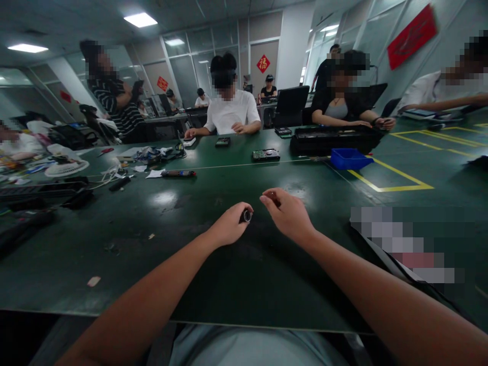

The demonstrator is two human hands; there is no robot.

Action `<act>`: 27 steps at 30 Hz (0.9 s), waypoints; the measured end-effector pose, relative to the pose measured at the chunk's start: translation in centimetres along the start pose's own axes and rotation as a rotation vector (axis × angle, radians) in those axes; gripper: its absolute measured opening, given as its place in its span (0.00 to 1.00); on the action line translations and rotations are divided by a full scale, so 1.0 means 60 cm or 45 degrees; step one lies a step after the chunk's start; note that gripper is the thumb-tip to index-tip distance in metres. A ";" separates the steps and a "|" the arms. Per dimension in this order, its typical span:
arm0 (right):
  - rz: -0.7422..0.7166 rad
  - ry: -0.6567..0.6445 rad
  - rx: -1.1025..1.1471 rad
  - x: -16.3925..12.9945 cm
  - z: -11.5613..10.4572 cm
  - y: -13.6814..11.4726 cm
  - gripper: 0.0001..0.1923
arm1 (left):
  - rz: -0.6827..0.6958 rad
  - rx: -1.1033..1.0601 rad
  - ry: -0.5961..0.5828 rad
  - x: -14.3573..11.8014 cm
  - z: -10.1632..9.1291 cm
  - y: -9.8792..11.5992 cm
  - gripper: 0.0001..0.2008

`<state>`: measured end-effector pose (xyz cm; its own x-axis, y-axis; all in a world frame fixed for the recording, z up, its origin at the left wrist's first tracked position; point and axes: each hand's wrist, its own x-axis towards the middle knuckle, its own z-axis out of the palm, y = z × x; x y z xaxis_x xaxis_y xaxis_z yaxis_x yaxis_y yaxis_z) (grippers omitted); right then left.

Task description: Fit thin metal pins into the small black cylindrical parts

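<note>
Green table [114, 239]: left hand [229, 226] grips one small cylinder [246, 216].

Both bare forearms reach forward, converging. The left hand [227, 227] is curled into a loose fist; the right hand [286, 213], just beside it, has fingers bent inward.

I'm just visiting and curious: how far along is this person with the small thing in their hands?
Nothing finished shows on the green table near them. In hand: the left hand grips a small dark cylinder, and the right hand hovers beside it, fingers curled. What remains can't be told from this view.
</note>
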<state>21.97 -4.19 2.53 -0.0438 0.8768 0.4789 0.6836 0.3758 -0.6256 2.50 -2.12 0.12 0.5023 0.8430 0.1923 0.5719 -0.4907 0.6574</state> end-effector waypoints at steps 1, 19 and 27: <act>0.011 -0.009 -0.013 0.000 -0.001 -0.002 0.13 | 0.020 0.022 0.015 0.003 -0.003 -0.007 0.14; 0.080 0.065 0.494 -0.007 0.003 -0.011 0.13 | 0.069 0.020 0.234 0.005 -0.012 -0.035 0.19; 0.106 0.098 0.237 -0.004 -0.003 -0.009 0.15 | 0.048 -0.006 0.203 0.003 -0.014 -0.035 0.20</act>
<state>21.77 -4.64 2.88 0.0678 0.8843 0.4619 0.5360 0.3582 -0.7644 0.82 -0.73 -0.60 0.4140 0.8485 0.3297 0.5515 -0.5220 0.6507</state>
